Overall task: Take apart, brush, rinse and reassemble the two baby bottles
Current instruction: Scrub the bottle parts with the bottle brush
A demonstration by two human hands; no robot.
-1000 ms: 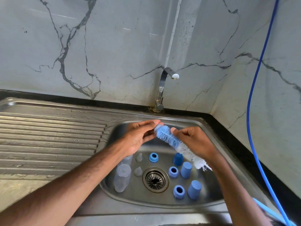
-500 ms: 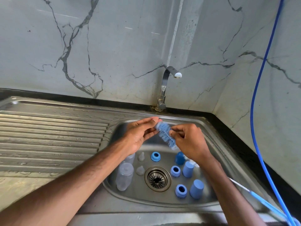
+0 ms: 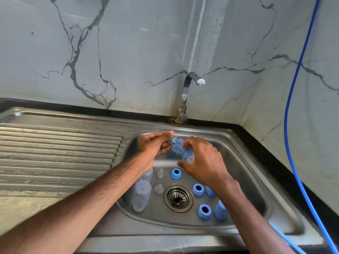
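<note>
Two hands on the bottle brush (image 3: 180, 150), over the sink (image 3: 245, 158) basin; left hand (image 3: 156, 145) pinches its bristle tip; right hand (image 3: 201, 163) curls round the bristles; long axis slants, tip pointing away and left; bottles (image 3: 141, 196) lie dismantled below; brushing likely next: left hand must let go and lift one bottle.

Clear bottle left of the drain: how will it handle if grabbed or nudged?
Clear bottle looks empty and see-through, so probably light and easily knocked. Its round body may roll on the smooth sink floor if tipped. Droplets on the drainboard suggest wet, slippery surfaces.
</note>
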